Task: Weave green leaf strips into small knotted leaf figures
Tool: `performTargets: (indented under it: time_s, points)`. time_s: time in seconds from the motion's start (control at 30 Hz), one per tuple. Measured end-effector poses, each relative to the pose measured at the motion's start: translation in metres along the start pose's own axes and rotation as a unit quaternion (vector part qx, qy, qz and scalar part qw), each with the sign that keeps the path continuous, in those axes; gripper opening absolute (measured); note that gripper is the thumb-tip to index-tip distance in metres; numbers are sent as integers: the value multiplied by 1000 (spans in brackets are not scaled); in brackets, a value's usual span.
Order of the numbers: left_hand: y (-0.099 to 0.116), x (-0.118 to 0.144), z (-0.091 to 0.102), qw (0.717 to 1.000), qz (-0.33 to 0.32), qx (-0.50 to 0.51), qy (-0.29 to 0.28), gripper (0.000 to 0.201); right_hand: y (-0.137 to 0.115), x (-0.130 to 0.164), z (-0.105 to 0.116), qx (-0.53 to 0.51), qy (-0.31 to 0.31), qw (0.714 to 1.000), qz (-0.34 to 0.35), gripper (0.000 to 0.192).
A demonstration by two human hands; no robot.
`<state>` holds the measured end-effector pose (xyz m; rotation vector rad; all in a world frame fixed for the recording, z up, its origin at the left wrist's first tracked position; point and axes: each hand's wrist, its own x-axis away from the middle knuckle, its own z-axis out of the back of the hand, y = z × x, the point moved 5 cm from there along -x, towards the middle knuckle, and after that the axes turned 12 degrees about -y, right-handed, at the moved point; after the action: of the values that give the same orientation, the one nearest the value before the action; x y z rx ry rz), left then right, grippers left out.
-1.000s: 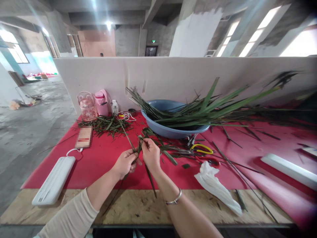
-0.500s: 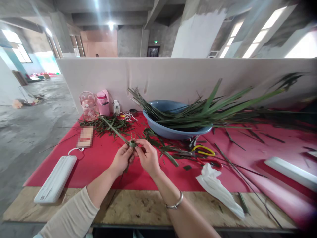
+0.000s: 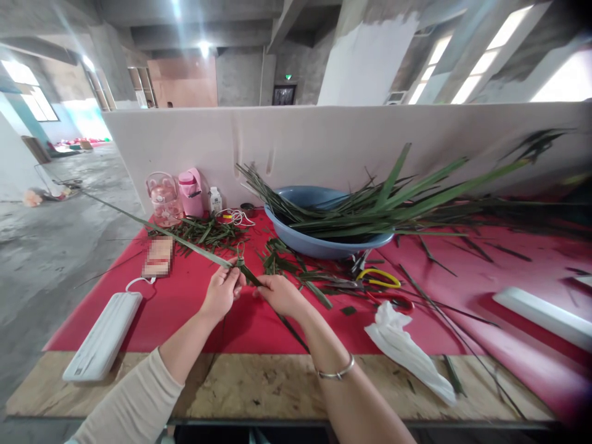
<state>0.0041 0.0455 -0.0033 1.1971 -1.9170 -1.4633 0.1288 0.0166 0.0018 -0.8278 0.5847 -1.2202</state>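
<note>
Between my hands, above the red cloth, is a small folded piece of green leaf strip (image 3: 240, 263) with a thin loop standing up from its top. My left hand (image 3: 224, 290) pinches this piece, and a long pale-green strip (image 3: 185, 245) runs from it up and to the left. With closed fingers my right hand (image 3: 280, 295) grips a darker leaf strip (image 3: 250, 277) to the right of the fold. The tail of that strip hangs below the right hand toward the table's front edge. Some fingertips of both hands are hidden.
A blue basin (image 3: 319, 248) full of long leaves stands behind. Scissors with a yellow handle (image 3: 379, 278), red-handled scissors (image 3: 401, 302) and a white tissue (image 3: 402, 345) lie right. Leaf scraps (image 3: 203, 233), a pink bottle (image 3: 190, 192) and a white power bank (image 3: 102, 336) are left.
My right hand has moved away from the folded piece, down and right, drawing out a leaf strip. The long strip on the left now reaches farther left. My left hand shifted slightly left.
</note>
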Motion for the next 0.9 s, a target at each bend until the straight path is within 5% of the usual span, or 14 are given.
performTargets:
  time_s: [0.13,0.33,0.57,0.9]
  points:
    - [-7,1,-8,1000,13,-11,-13,32,-16,0,-4,-65,103,989,85,45]
    - [-5,3,-10,1000,12,10,17,44,-40,7,-10,45,183,976,107,34]
    - [1,6,-11,996,19,68,50,56,-36,5,-8,132,161,967,147,35]
    - [4,3,-8,1000,-1,18,14,54,-34,6,-9,41,153,982,98,24]
